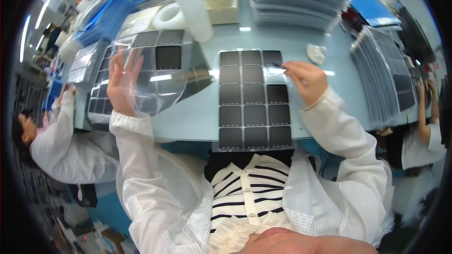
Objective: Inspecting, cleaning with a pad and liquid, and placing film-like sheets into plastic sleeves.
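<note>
My left hand [123, 82], raised at the left, holds a clear plastic film [162, 89] that bulges over a stack of trays; some fingers show through it. A clear tray [242, 99] lies before me, filled with rows of dark square panels [254, 95]. One pocket in its right column, second from the far end, looks pale, without a dark panel. Over that pocket's right side my right hand [308, 82] is closed in a pinch. What sits between its fingertips is too small and blurred to tell. A darker square panel [168, 57] shows near the film.
Stacked trays [388, 75] stand at the right, and more tray stacks [296, 0] at the back. A white roll [193, 9] stands upright behind the film. A crumpled white wad [316, 53] lies beyond my right hand. Other people sit at both sides.
</note>
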The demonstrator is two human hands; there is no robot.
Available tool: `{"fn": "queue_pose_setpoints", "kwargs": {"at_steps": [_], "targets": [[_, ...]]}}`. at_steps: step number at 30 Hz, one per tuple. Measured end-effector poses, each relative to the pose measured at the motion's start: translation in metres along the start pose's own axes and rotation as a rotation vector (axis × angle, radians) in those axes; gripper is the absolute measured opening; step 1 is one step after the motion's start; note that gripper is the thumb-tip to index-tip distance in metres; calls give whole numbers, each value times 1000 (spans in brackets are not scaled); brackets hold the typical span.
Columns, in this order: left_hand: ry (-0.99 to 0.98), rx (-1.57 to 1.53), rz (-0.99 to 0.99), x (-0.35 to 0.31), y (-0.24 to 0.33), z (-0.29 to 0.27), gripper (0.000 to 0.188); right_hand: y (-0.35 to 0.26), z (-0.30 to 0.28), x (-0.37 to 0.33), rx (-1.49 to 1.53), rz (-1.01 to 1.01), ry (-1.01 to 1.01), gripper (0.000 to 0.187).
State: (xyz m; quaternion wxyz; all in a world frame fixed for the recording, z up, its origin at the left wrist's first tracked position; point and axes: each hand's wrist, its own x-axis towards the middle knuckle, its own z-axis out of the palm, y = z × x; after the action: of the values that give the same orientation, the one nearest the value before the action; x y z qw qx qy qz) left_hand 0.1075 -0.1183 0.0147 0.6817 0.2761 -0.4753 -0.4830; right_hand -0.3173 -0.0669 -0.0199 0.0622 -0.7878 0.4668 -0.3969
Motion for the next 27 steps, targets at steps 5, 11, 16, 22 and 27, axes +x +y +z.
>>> {"fn": "queue_pose_setpoints", "kwargs": {"at_steps": [5,11,16,22,27], "targets": [[179,190,-452,-29,-20,-45,32,7,8,-16,-323,-104,-122,24],[213,875,-332,-56,-16,-62,46,4,16,-4,-355,-161,-169,25],[34,1532,190,-62,1,-24,31,8,14,-5,-379,-131,-188,27],[-168,1488,64,-68,65,21,28,12,17,-6,-374,-158,-184,27],[-421,1388,55,-37,85,82,32,17,13,-10,-453,-169,-233,25]]}}
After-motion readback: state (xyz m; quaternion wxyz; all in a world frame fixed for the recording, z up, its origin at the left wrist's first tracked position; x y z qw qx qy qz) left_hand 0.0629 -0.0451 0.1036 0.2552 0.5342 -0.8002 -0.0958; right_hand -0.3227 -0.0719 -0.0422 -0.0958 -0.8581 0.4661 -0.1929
